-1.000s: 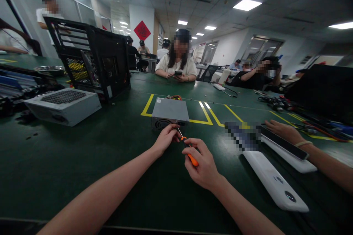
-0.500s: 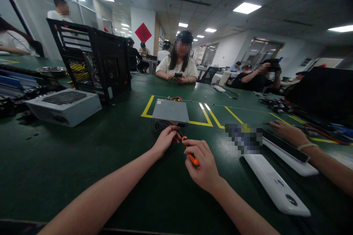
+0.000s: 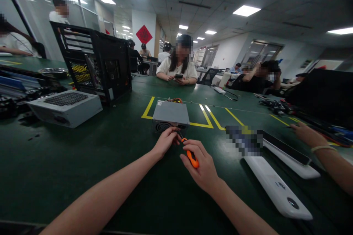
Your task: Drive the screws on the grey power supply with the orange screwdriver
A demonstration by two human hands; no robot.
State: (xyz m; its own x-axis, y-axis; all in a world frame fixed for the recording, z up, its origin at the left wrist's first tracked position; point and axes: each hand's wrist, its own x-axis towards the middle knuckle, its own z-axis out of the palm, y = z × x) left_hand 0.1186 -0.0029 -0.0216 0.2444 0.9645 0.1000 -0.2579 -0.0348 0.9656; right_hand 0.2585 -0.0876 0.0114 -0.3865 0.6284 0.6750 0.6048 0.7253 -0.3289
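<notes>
A grey computer power supply (image 3: 171,112) sits on the green table in front of me, its fan grille and socket side facing me. My left hand (image 3: 167,141) is at its near lower right, fingers curled in a pinch around the thin shaft near the tip. What lies right under those fingertips is hidden. In my right hand (image 3: 202,165) is a screwdriver (image 3: 193,159) with an orange handle, its shaft pointing up and left at the power supply. The right thumb stands a little off the handle while the fingers stay along it.
Left stand a second power supply (image 3: 66,106) and a black computer case (image 3: 96,62). Two white, long devices (image 3: 278,187) lie right, near another person's hand (image 3: 307,134). A person (image 3: 176,68) sits opposite with a phone. Yellow tape (image 3: 204,125) marks the table.
My right fingers have loosened and shifted on the screwdriver handle, showing more orange. My left hand stays put. The other person's hand at the right has moved farther right.
</notes>
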